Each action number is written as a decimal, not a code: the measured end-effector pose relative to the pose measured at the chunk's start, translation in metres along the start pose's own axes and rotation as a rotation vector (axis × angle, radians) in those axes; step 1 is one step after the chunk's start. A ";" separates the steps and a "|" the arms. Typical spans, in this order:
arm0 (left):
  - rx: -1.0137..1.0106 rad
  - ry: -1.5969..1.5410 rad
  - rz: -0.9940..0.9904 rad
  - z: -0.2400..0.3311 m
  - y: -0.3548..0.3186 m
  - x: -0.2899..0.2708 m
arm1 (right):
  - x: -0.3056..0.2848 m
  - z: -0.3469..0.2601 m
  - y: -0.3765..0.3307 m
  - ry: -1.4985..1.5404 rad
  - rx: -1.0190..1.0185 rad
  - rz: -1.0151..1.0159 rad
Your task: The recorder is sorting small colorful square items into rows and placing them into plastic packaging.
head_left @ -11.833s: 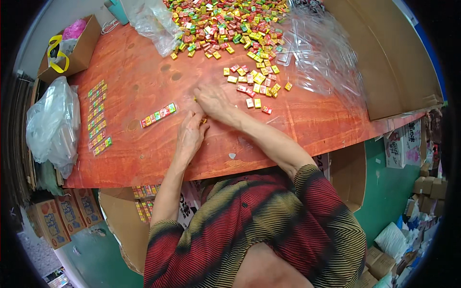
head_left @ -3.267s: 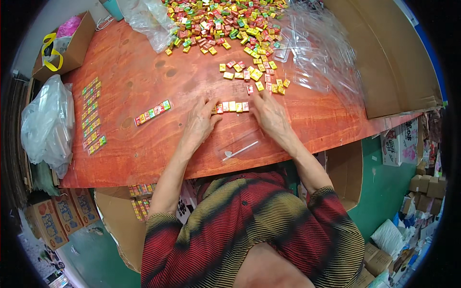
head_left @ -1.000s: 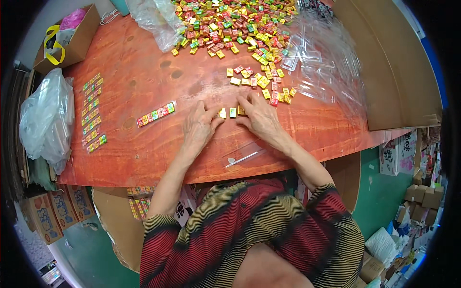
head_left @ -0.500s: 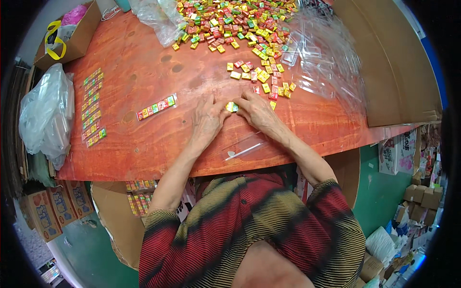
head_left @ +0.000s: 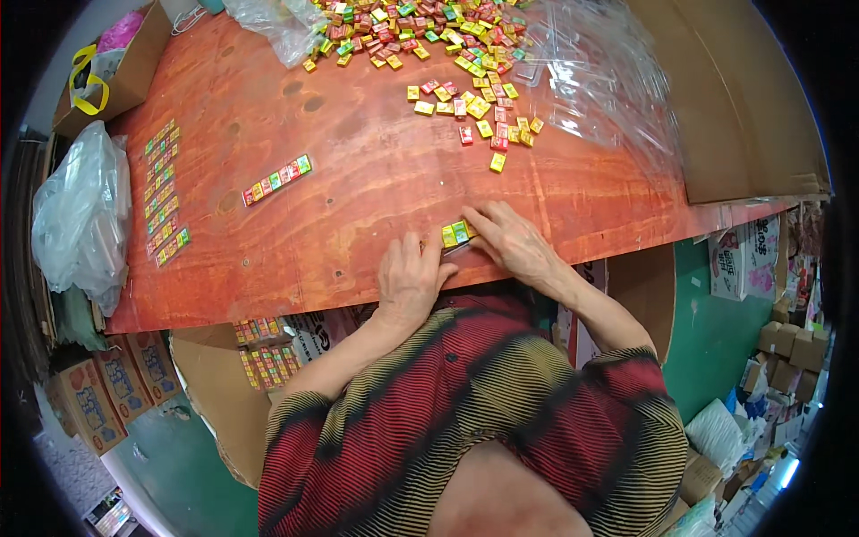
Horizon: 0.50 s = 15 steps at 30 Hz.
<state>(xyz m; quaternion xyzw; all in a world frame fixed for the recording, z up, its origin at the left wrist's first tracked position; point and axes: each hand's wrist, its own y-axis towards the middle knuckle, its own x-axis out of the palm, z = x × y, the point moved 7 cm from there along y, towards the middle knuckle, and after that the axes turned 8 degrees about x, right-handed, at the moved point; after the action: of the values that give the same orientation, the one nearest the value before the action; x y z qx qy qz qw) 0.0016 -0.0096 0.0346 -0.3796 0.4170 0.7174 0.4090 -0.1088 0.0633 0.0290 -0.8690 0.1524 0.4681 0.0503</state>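
A short row of small yellow and green boxes [head_left: 455, 234] lies between my hands, near the table's front edge. My right hand [head_left: 514, 240] has its fingertips and thumb closed about the right end of the row. At the left end is my left hand [head_left: 410, 279], its thumb and forefinger around the corner of a clear plastic tray [head_left: 458, 249]. Most of that tray is hidden under the boxes and fingers. A filled tray of small boxes [head_left: 277, 180] lies farther left on the table.
A big heap of small boxes [head_left: 429, 36] covers the far middle, with loose boxes [head_left: 479, 107] nearer. Empty clear trays [head_left: 599, 98] pile up beside a cardboard wall [head_left: 743, 98]. Several filled trays [head_left: 163, 201] line the left, by a plastic bag [head_left: 85, 215].
Both hands have come nearer to the table's front edge and a little right, bringing the small boxes to the clear tray. More of the boxes show between the fingers.
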 end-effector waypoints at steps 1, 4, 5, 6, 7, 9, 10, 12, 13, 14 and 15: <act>0.057 0.031 0.012 0.002 -0.004 0.002 | 0.001 0.002 -0.003 -0.034 -0.012 0.006; 0.154 0.078 0.030 0.002 -0.007 0.002 | 0.002 0.003 -0.006 -0.044 -0.033 0.045; 0.187 0.098 0.039 0.002 -0.007 0.002 | 0.001 0.002 -0.007 -0.021 -0.048 0.074; 0.188 0.099 0.038 -0.001 -0.008 0.003 | 0.002 0.000 -0.007 -0.021 -0.048 0.075; 0.218 0.119 0.049 -0.001 -0.008 0.004 | 0.001 -0.001 -0.008 0.007 -0.017 0.130; 0.253 0.135 0.062 -0.001 -0.008 0.002 | 0.003 0.001 -0.009 0.030 0.019 0.188; 0.242 0.166 0.033 -0.002 -0.007 0.002 | 0.003 0.007 -0.011 0.075 0.055 0.290; 0.230 0.200 0.006 -0.005 -0.008 0.003 | 0.004 0.009 -0.013 0.123 0.087 0.393; 0.227 0.209 0.029 -0.006 -0.010 0.003 | 0.004 0.009 -0.015 0.130 0.122 0.417; 0.227 0.218 0.053 -0.007 -0.010 0.002 | 0.003 0.011 -0.016 0.137 0.159 0.442; 0.229 0.217 0.053 -0.007 -0.010 0.002 | 0.004 0.010 -0.016 0.136 0.159 0.444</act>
<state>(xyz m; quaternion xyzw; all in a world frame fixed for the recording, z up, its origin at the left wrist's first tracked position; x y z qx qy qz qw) 0.0112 -0.0121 0.0272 -0.3947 0.5478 0.6305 0.3828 -0.1100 0.0794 0.0189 -0.8370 0.3791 0.3945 0.0041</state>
